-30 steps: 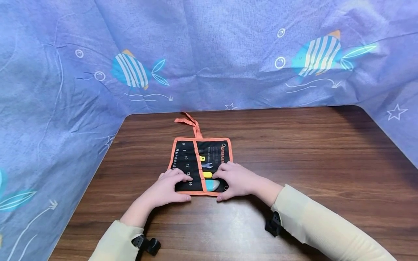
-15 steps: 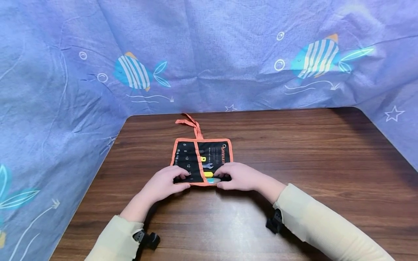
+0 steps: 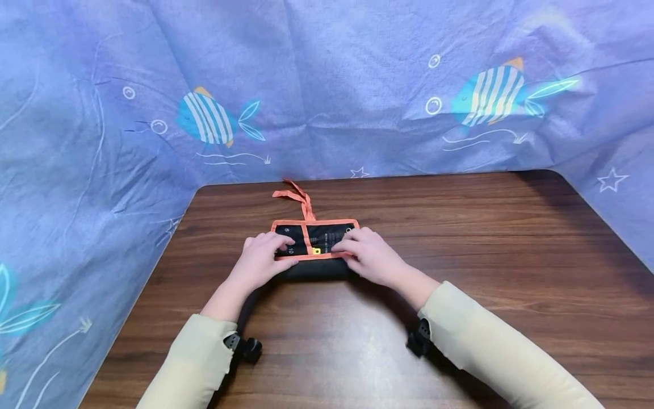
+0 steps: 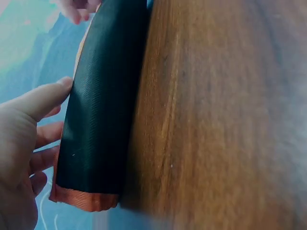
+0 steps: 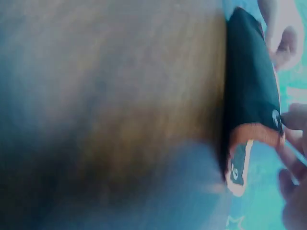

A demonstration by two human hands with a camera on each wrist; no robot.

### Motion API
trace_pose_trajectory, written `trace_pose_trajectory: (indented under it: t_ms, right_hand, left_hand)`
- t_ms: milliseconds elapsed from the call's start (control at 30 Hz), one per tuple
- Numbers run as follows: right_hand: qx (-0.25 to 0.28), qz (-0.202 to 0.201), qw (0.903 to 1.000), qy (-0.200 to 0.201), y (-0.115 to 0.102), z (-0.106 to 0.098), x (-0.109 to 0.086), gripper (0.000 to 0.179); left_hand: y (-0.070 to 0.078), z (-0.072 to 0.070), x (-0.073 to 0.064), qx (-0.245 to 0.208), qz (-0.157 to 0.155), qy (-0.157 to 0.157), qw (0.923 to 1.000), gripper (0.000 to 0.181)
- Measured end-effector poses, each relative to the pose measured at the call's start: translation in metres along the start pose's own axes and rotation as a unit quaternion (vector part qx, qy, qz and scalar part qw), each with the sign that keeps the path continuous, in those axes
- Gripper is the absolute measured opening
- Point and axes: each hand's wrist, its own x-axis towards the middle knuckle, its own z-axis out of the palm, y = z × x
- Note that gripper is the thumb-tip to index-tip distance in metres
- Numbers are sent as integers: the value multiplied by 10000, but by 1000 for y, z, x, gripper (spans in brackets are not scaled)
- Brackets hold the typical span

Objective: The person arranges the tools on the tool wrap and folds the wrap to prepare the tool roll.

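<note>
A black fabric tool roll (image 3: 313, 270) with orange trim lies on the table, its near part folded over toward the far side. Size numbers and a small yellow tool end (image 3: 316, 250) show on the part still facing up. My left hand (image 3: 258, 258) holds the left end of the folded edge between thumb and fingers. At the right end, my right hand (image 3: 375, 258) grips the same edge. In the left wrist view the smooth black back of the roll (image 4: 98, 96) faces the camera. Most of the tools are hidden inside the fold.
Orange tie straps (image 3: 306, 205) stretch from the roll's far edge across the brown wooden table (image 3: 460, 238). A blue cloth (image 3: 337, 85) printed with fish hangs behind the table and along its sides. Dark wrist devices (image 3: 245, 347) sit at both sleeve cuffs.
The near edge of the tool roll has been lifted and folded away from me, covering the wrench and the teal-ended tool. Both hands have moved forward with it.
</note>
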Motion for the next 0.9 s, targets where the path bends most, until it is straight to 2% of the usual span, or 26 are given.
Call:
trace_pose_trajectory:
  t_ms: [67, 133, 267, 367, 533, 800, 900]
  right_hand:
    - [-530, -344, 9977, 230, -5, 3, 2, 21]
    - [-822, -425, 9956, 134, -10, 6, 3, 24]
    - [-982, 8, 9944, -398, -16, 11, 6, 36]
    - [-957, 354, 9925, -676, -16, 13, 7, 43]
    - [-931, 631, 9889, -974, -11, 13, 10, 50]
    - [-1043, 1002, 9803, -1344, 0, 16, 10, 51]
    - [-956, 987, 9807, -1390, 2, 16, 9, 54]
  left_hand:
    - [-1, 1, 3, 0, -106, 19, 9999, 39]
    - [-2, 3, 4, -11, -157, 65, 9999, 37]
    - [-4, 7, 4, -25, -43, 166, 9998, 31]
    - [-6, 10, 1, -131, 86, 120, 9998, 28]
    - [-11, 15, -4, -347, 200, -143, 9991, 32]
    - [-16, 18, -2, -319, 220, -603, 9974, 46]
    - [-19, 20, -2, -323, 181, -729, 9967, 49]
